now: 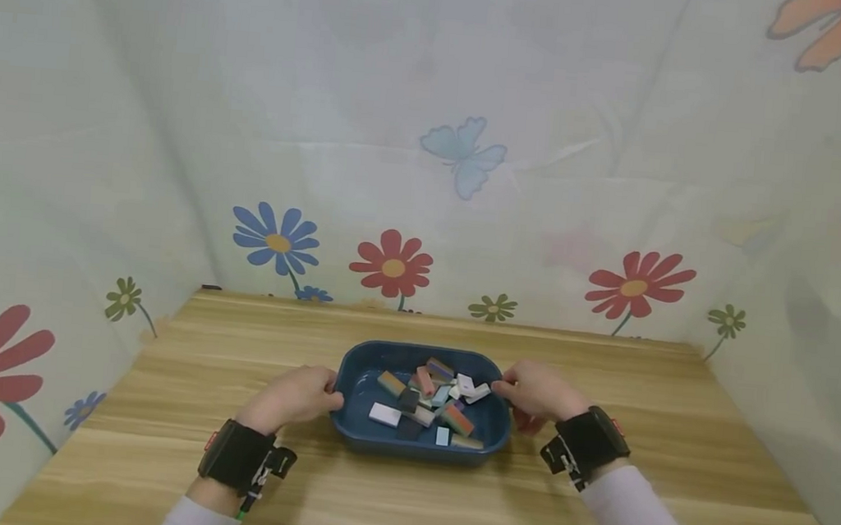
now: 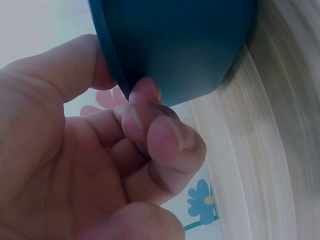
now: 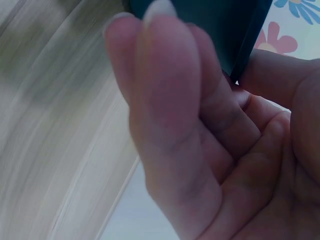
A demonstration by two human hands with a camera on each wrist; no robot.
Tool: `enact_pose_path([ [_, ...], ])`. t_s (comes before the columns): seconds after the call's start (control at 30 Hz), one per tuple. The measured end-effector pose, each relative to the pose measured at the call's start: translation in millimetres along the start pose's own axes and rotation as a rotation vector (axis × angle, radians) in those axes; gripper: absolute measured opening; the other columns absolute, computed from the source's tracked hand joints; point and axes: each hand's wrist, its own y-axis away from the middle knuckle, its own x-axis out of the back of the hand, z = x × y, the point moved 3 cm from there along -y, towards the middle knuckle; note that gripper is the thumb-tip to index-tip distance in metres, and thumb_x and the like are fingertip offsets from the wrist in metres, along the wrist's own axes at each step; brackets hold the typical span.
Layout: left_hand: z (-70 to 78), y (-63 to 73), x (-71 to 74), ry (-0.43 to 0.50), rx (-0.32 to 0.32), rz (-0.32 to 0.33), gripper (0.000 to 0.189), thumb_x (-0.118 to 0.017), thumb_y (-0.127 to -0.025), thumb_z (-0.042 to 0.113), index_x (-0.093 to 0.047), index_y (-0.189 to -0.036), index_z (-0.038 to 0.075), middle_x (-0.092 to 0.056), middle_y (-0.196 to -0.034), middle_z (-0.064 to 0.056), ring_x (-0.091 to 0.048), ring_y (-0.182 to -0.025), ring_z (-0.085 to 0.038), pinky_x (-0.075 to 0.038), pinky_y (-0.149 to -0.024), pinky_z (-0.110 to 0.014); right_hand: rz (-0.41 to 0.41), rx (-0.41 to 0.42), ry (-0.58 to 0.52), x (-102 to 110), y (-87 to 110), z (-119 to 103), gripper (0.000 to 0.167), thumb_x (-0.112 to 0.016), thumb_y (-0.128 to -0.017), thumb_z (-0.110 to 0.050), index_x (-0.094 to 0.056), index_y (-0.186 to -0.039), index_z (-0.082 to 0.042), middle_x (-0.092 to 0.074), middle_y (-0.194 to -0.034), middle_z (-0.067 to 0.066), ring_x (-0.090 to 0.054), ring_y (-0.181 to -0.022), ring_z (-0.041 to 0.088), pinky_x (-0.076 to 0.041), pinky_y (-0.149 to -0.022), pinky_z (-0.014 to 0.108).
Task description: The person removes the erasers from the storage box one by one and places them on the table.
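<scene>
A dark blue oblong tray (image 1: 369,445) with raised walls and rounded corners holds a heap of small blocks. Among them are a white block (image 1: 385,414), an orange-topped block (image 1: 457,419), a pinkish one (image 1: 424,381) and a dark one (image 1: 408,399). My left hand (image 1: 300,395) grips the tray's left end, thumb over the rim and curled fingers under it, as the left wrist view shows. At the opposite end my right hand (image 1: 540,391) pinches the rim between thumb and fingers. In the right wrist view its other fingers (image 3: 170,75) are bent beside the tray's outer wall.
The tray is over a wood-grain table (image 1: 401,508). A pale cloth backdrop (image 1: 436,66) printed with flowers and a butterfly rises behind the table and along both sides. A small dark object (image 1: 211,287) sits at the table's far left corner.
</scene>
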Motion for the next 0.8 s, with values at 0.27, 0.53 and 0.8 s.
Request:
enact_pose_path([
  [0.27, -9.4, 4.4, 3.7, -0.008, 0.01, 0.004, 0.022, -0.061, -0.088, 0.017, -0.052, -0.069, 0.011, -0.042, -0.061, 0.003, -0.039, -0.054, -0.013, -0.029, -0.051, -0.029, -0.005, -0.01, -0.024, -8, -3.9, -5, 0.026, -0.055, -0.101, -0.021, -0.064, -0.081, -0.007, -0.057, -0.06, 0.011, -0.062, -0.05, 0.025, -0.053, -0.049, 0.035],
  [0.53, -8.3, 5.9, 5.7, -0.027, 0.021, 0.02, 0.021, -0.062, -0.087, 0.018, -0.053, -0.07, 0.011, -0.042, -0.06, 0.003, -0.04, -0.054, -0.013, -0.029, -0.05, -0.028, -0.001, -0.017, -0.079, -10, -3.6, -4, 0.024, -0.054, -0.101, -0.021, -0.064, -0.085, -0.006, -0.057, -0.06, 0.011, -0.06, -0.048, 0.024, -0.053, -0.048, 0.036],
  [0.8, -8.3, 6.2, 5.9, -0.056, 0.052, 0.051, 0.024, -0.065, -0.086, 0.022, -0.053, -0.069, 0.012, -0.042, -0.059, 0.004, -0.041, -0.053, -0.013, -0.028, -0.051, -0.029, 0.025, 0.042, -0.136, -14, -3.4, 1, 0.027, -0.051, -0.102, -0.024, -0.064, -0.088, -0.006, -0.059, -0.063, 0.014, -0.062, -0.052, 0.028, -0.053, -0.048, 0.04],
])
